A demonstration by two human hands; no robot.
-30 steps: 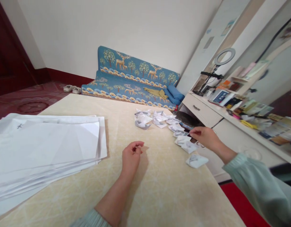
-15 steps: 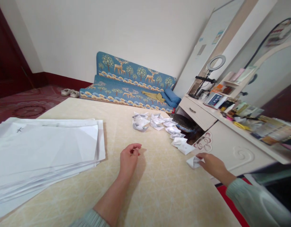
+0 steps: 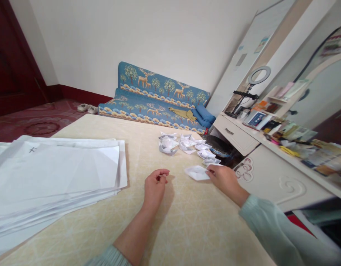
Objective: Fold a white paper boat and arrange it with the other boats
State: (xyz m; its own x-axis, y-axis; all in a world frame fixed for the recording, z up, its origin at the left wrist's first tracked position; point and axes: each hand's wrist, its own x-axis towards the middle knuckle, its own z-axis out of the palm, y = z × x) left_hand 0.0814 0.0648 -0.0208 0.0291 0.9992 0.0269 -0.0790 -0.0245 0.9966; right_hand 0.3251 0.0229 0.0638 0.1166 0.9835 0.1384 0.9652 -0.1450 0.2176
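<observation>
My right hand (image 3: 224,181) pinches one end of a white folded paper boat (image 3: 197,172) between thumb and fingers. The boat is low over the table, left of a curved row of other paper boats. Two clusters at the far end of that row, a left one (image 3: 168,143) and a right one (image 3: 186,143), stand close together. Part of the row's near end is hidden behind my right hand. My left hand (image 3: 154,186) rests on the tabletop with its fingers loosely curled in, and nothing shows in them.
A thick stack of white paper sheets (image 3: 62,173) covers the left side of the patterned table (image 3: 187,225). Beyond it stands a blue sofa with deer print (image 3: 148,107). A cluttered dresser (image 3: 259,159) borders the right, with a dark round pan (image 3: 219,145) on the floor side.
My right hand has carried the paper boat leftward and away from me, from the table's right edge. My left hand keeps its place. The view has shifted slightly.
</observation>
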